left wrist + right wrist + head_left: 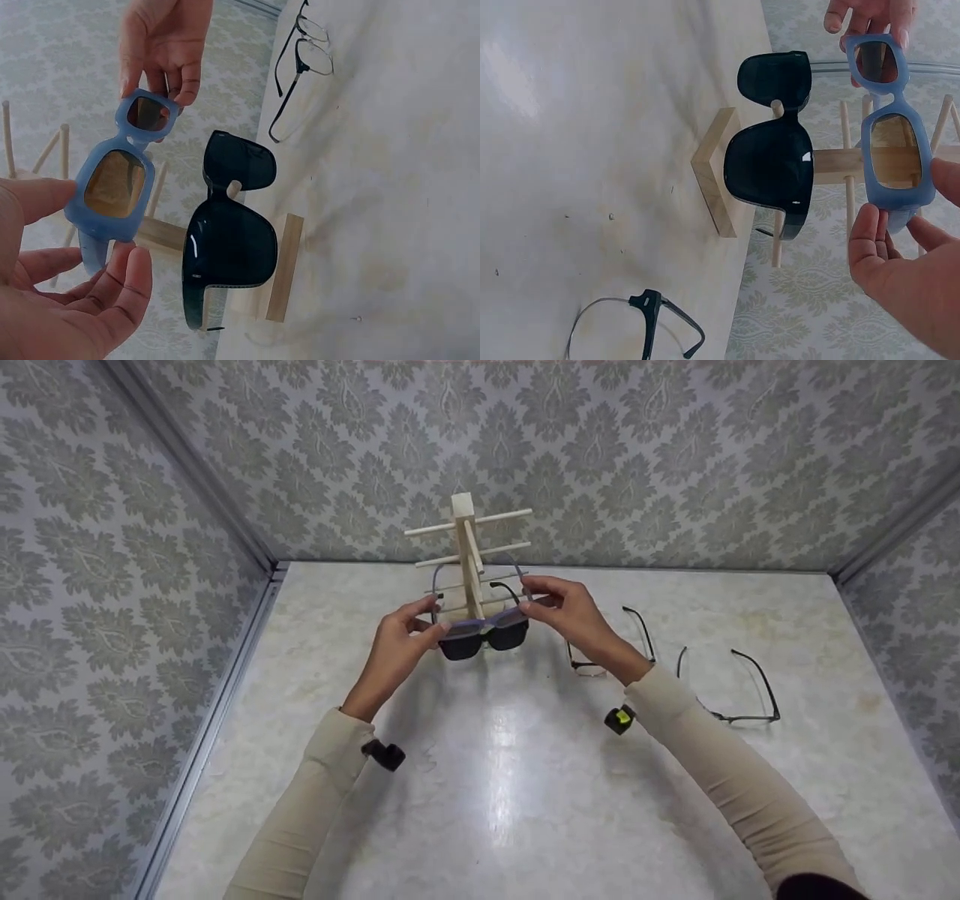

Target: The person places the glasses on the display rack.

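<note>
Blue-framed sunglasses (114, 184) with brownish lenses are held between both hands, in front of a wooden eyeglasses stand (469, 562). My left hand (401, 649) pinches one end of the frame near its hinge. At the other end, my right hand (574, 611) pinches the frame and temple between thumb and fingers. Black sunglasses (769, 161) hang on the lowest part of the stand, just below the blue pair. In the right wrist view a peg tip shows at their bridge. The blue frame appears apart from the black pair in both wrist views.
Two pairs of dark-framed eyeglasses lie on the table to the right: one partly behind my right wrist, with its temple (642, 626) showing, and another pair (772, 701) farther right. Bare pegs (506, 515) stick out near the stand's top. Patterned walls (600, 450) enclose the table.
</note>
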Motion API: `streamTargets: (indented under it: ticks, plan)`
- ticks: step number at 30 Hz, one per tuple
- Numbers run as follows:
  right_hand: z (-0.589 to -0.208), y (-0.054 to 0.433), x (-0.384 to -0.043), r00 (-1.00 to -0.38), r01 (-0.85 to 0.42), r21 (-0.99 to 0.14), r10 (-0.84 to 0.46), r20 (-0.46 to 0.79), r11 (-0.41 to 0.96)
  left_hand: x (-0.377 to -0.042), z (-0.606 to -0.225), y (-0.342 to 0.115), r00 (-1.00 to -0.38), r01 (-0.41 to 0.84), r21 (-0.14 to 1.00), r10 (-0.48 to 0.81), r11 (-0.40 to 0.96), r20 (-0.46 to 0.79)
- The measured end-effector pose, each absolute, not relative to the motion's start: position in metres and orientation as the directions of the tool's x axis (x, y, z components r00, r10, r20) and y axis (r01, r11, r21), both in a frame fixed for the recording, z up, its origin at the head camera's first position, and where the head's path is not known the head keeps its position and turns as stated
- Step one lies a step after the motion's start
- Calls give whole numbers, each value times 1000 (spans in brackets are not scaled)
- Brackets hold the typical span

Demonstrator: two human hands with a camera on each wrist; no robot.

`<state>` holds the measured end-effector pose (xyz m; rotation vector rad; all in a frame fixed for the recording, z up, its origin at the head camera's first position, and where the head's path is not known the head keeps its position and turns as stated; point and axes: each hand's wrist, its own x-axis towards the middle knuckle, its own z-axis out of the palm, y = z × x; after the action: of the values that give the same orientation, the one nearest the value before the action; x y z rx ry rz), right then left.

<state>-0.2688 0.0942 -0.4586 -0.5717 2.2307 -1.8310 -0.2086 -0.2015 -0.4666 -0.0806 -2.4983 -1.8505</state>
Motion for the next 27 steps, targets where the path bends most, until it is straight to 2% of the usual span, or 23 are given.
streamTargets:
  ticks: [10,27]
  plan:
    - [-464,84,-278,-920,-106,-984,-390,42,143,-220,-473,-207,-998,65,962,20,267,62]
    - [-471,82,-284,-922,-96,-987,-386,38,132,-226,-483,-209,-999,35,971,22,238,31]
